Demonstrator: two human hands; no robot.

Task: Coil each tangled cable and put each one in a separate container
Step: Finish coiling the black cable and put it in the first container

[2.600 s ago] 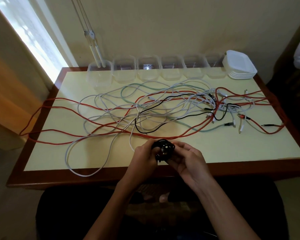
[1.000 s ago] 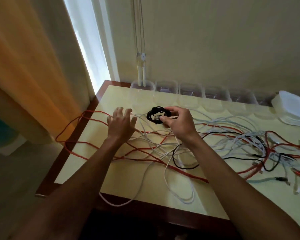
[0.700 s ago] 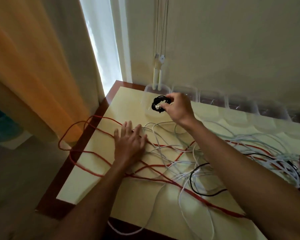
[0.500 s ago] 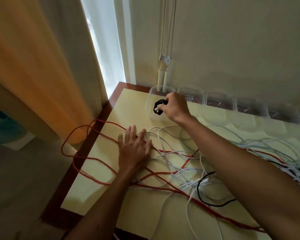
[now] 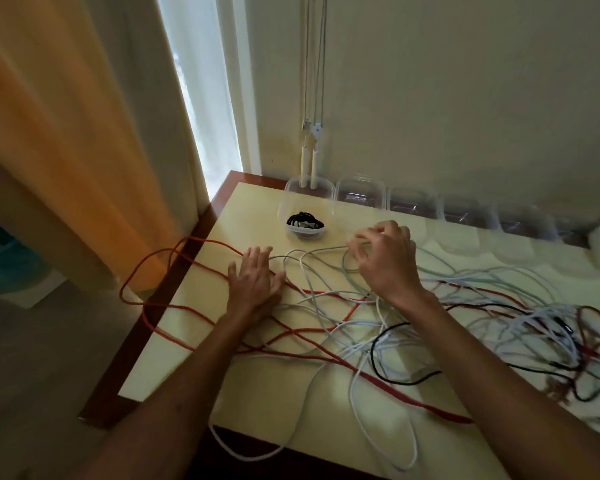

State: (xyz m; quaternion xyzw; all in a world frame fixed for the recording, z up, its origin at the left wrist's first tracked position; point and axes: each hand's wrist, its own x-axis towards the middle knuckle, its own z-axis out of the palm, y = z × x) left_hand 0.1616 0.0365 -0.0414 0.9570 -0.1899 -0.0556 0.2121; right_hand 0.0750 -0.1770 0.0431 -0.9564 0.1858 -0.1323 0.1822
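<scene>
1. Head view: one black coiled cable (image 5: 305,221) sits inside the leftmost clear container (image 5: 307,209), upper centre of the frame, at the far edge of the counter (image 5: 257,209). Judging from that, one cable is done.
2. To its right, the row of other containers (image 5: 413,202) runs along the wall. They look empty, though the ones at far right are blurred and I cannot tell.
3. Tangle of cables (image 5: 378,327) covers centre and right of the frame: red, white, pale green and another black one, all loose and crossing. A red cable (image 5: 160,258) loops off the counter's left edge.
4. Left hand (image 5: 255,280): flat, fingers straight and spread, pressing on cables at centre frame, gripping nothing.
5. Right hand (image 5: 387,259): fingers curled, apparently pinching a white cable (image 5: 317,251) just below the filled container. Exact contact is hard to make out.
6. Estimate: early stage. Every remaining cable needs separating, coiling and its own container.
</scene>
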